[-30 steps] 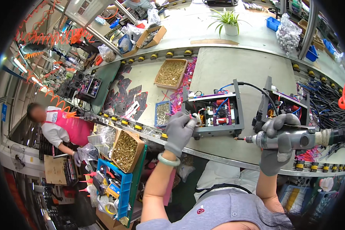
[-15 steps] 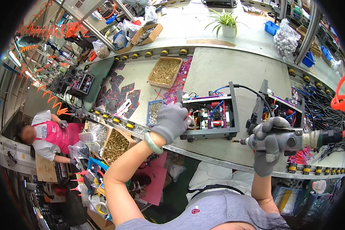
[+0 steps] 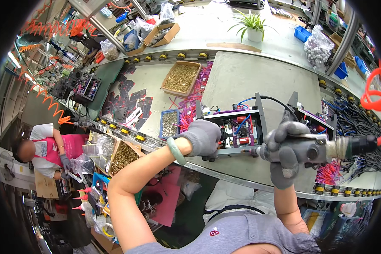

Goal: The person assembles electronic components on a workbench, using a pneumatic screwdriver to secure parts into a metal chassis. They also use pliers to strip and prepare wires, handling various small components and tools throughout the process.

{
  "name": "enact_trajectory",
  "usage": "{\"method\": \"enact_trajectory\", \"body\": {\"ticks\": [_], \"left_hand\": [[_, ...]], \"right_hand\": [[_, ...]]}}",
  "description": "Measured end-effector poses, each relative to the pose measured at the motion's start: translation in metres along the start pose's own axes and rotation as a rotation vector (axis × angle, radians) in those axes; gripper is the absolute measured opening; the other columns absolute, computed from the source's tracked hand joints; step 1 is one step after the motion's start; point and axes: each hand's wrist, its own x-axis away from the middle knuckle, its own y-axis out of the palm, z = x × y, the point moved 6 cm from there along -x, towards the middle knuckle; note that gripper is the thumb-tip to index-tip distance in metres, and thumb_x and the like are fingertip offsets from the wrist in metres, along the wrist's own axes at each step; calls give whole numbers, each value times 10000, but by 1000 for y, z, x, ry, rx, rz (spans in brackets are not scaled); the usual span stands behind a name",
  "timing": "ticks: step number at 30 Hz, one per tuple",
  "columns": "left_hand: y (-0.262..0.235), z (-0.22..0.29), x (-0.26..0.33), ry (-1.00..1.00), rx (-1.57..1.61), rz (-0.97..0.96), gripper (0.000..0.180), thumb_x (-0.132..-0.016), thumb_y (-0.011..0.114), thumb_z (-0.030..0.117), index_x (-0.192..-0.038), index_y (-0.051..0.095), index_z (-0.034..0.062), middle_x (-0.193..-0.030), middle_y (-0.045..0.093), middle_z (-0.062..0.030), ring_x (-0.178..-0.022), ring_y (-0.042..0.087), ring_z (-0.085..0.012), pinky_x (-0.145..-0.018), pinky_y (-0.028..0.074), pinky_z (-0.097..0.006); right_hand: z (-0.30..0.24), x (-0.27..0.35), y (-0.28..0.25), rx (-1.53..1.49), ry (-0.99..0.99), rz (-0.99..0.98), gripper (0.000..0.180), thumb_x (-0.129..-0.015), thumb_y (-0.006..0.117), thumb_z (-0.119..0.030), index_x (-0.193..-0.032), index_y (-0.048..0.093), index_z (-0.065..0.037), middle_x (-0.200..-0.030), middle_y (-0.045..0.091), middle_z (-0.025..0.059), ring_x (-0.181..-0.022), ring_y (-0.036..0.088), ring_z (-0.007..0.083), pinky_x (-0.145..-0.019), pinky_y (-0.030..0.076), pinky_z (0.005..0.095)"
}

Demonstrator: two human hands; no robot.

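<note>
My left hand, in a grey glove, is closed at the left end of an open metal chassis fitted with circuit parts and wires. A bit of red shows at its fingertips; what they pinch, if anything, is hidden. My right hand, also gloved, wraps round a grey air screwdriver. The tool lies level and its bit points left, close to the chassis's front edge; whether they touch I cannot tell. Behind the right hand stands a second open chassis, partly covered. A black cable arches between the two units.
A tray of brass-coloured fasteners and a blue bin of silver ones stand left of the chassis. Black cables heap at the right, near an orange air hose. A co-worker in a pink apron is at far left.
My left hand has moved slightly right and lower, down toward the chassis front. The screwdriver has shifted left, bringing its bit up to the chassis's front edge.
</note>
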Motion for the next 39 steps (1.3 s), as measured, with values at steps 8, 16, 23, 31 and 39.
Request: {"method": "enact_trajectory", "body": {"ticks": [8, 16, 23, 31, 39], "left_hand": [[7, 7, -5, -11, 53, -40, 163, -759, 636, 265, -775, 720, 126, -828, 649, -78, -801, 660, -305, -719, 521, -442], [6, 12, -8, -27, -30, -87, 174, -779, 610, 258, -797, 703, 112, -879, 633, -97, -839, 656, -305, -741, 523, -446], [1, 14, -7, -44, -46, -140, 181, -788, 588, 231, -834, 721, 116, -883, 652, -112, -834, 667, -310, -725, 530, -443], [0, 13, -5, -10, 30, -87, 195, -781, 627, 218, -879, 744, 98, -860, 700, -127, -841, 692, -314, -729, 547, -423], [23, -3, -4, 190, 180, 276, 240, -780, 646, 282, -989, 682, 171, -920, 698, -120, -865, 680, -321, -731, 542, -417]], "right_hand": [[22, -13, 1, -80, 43, -80, 497, -817, 779, -186, -1215, 489, -117, -982, 525, 51, -807, 554, 170, -585, 523, 311], [77, -13, -7, -114, 194, -84, 535, -786, 822, -158, -1203, 487, -173, -1021, 530, 43, -836, 561, 153, -671, 524, 302], [81, -5, 6, 67, 54, -310, 470, -775, 792, -77, -1148, 506, -60, -1009, 585, 64, -908, 576, 146, -826, 500, 318], [79, -6, 10, 167, 19, -347, 460, -781, 763, -34, -1159, 500, -45, -1007, 584, 52, -890, 565, 126, -782, 490, 291], [94, -32, 63, 544, 110, -485, 354, -757, 743, -91, -1067, 597, -2, -830, 615, 20, -741, 554, 75, -699, 491, 262]]}}
